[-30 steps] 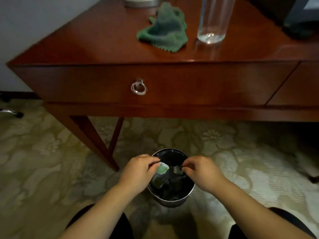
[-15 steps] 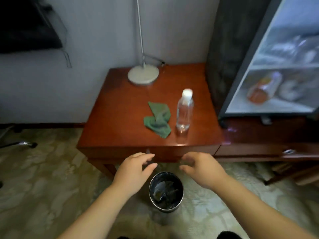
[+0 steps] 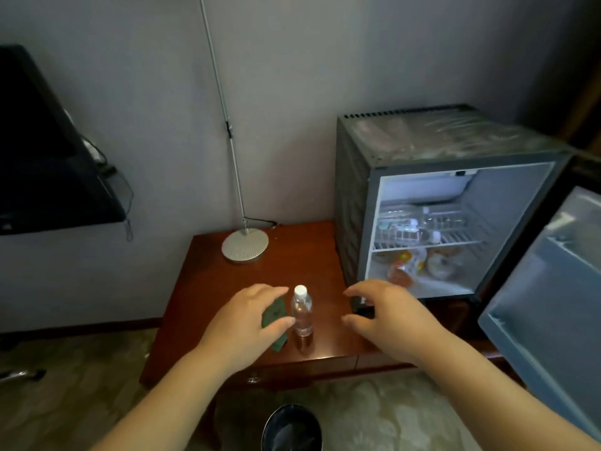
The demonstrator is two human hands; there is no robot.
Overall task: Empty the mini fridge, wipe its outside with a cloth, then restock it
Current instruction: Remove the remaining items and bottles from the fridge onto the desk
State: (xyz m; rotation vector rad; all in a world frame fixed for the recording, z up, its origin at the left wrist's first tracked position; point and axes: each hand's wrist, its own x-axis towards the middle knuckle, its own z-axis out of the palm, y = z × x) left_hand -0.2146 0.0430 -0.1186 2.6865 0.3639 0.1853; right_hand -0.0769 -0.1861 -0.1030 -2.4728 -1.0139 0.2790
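Over on the right of the desk [image 3: 201,304], against the wall, stands the mini fridge [image 3: 439,138]. Its door [image 3: 553,314] is swung wide open to the right. Inside, clear bottles with white caps [image 3: 406,222] lie on the wire shelf [image 3: 455,237]. Below the shelf, some packets with orange and yellow print [image 3: 403,271] lie on the fridge floor; what they are is too blurred to tell.

Just left of the fridge, near the front edge of the desk, a small water bottle [image 3: 301,312] stands upright with its white cap on. The green cloth [image 3: 274,315] lies crumpled right beside it on its left, mostly hidden.

The left hand [image 3: 247,320] hovers over the cloth, its fingers loosely spread and its thumb close to the bottle, gripping nothing. Whether it touches the cloth cannot be told. The right hand [image 3: 390,317] hangs above the desk between the bottle and the fridge's lower front corner. Its fingers are also spread and slightly bent, and it holds nothing.

Toward the back edge of the desk sits the round lamp base [image 3: 245,247], with its thin pole [image 3: 224,125] rising up along the wall. A ring pull [image 3: 253,379] hangs on the drawer front below the front edge. On the patterned carpet [image 3: 65,385] in front of the desk stands a dark-lined bin [image 3: 292,431]. A dark screen [image 3: 42,157] is mounted on the wall, well apart at the left.
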